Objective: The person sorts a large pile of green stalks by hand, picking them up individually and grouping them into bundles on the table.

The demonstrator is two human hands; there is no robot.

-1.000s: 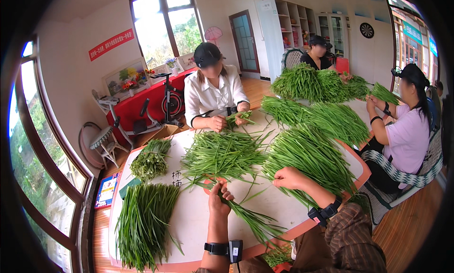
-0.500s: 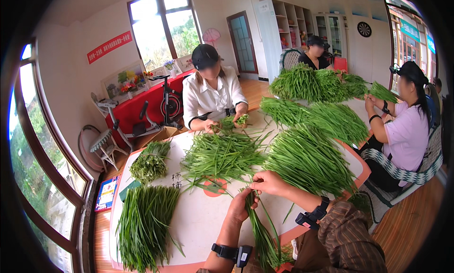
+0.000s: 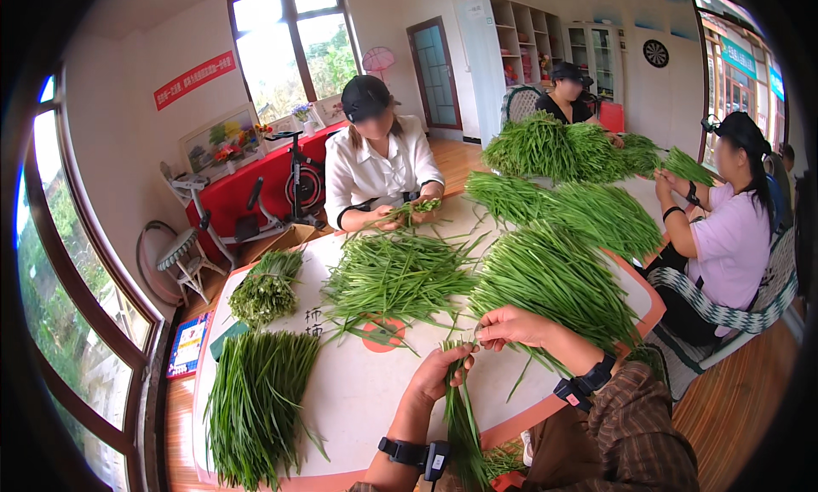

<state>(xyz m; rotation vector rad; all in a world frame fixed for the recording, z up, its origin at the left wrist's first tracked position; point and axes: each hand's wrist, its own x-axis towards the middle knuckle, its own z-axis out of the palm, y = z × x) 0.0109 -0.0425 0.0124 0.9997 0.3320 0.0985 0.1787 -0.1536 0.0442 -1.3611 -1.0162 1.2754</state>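
My left hand is closed around a slim bunch of garlic chives, whose leaves hang below it past the table edge. Just to its right, my right hand pinches thumb and fingers together near the top of the bunch; what lies between the fingertips is too small to make out. Beyond my right hand spreads a large pile of chives. A looser heap of chives lies ahead of my hands, and a neat stack of chives rests at the left.
The white table has a pinkish border. A tied-looking bundle sits at its left side. Across from me a person in white handles chives; a person in pink works at the right, another at the far end. More chives are heaped there.
My right hand has shifted slightly right, away from my left hand, which still grips the bunch. The person in white has brought both hands closer together around their chives.
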